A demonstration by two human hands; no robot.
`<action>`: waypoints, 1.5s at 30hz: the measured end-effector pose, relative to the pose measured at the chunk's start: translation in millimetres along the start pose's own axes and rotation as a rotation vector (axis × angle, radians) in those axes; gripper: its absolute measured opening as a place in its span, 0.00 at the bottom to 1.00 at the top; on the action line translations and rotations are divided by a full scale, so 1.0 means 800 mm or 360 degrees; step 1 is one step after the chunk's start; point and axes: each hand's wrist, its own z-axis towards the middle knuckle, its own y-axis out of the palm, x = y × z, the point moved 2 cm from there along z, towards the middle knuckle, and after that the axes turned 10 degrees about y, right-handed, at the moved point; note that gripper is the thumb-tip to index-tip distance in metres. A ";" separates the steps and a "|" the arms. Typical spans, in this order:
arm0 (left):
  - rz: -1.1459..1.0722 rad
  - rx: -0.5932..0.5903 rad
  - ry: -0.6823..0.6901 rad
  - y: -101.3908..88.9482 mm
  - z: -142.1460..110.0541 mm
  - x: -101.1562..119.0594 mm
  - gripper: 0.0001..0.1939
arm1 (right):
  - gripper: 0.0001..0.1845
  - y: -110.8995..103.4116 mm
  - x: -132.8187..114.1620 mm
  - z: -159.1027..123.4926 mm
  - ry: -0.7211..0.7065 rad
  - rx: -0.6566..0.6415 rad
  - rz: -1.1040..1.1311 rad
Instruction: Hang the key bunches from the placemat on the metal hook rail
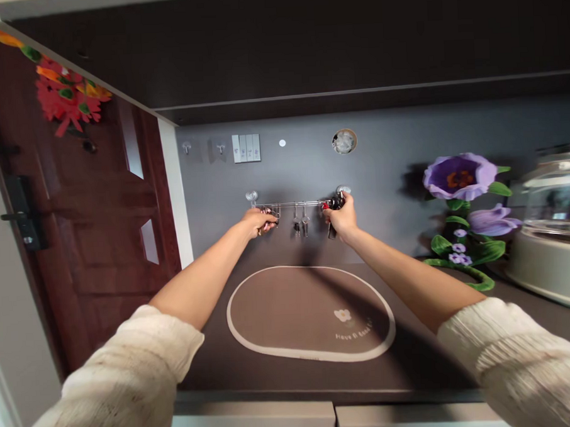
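Note:
A thin metal hook rail (pixel 291 204) is fixed to the grey back wall, with a clear round mount near each end. At its left end my left hand (pixel 258 222) is closed around small dark items that look like keys, mostly hidden by the fingers. My right hand (pixel 342 218), at the right end, grips a dark bunch of keys (pixel 331 229) with a red piece beside it. Between the hands, small keys (pixel 305 225) hang from the rail's hooks. Whether the held items still hang on hooks, I cannot tell.
Below lies an oval brown mat (pixel 289 314) on the dark counter (pixel 207 368). Knitted purple flowers (pixel 460 177) and a clear-domed cream appliance (pixel 551 246) stand at right. A shelf (pixel 306 42) overhangs. The red-brown door (pixel 111 246) is at left.

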 end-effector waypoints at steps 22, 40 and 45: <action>0.0356 -0.0455 0.0515 -0.013 -0.045 0.034 0.15 | 0.38 -0.030 0.011 -0.061 0.0184 -0.0703 -0.0019; 0.0526 -0.0358 0.0457 -0.032 -0.102 -0.105 0.20 | 0.17 -0.039 0.035 -0.073 0.0203 -0.0869 -0.0874; 0.1060 -0.0361 0.0930 -0.031 -0.112 -0.117 0.17 | 0.31 0.030 0.054 -0.048 0.0270 -0.0265 -0.0699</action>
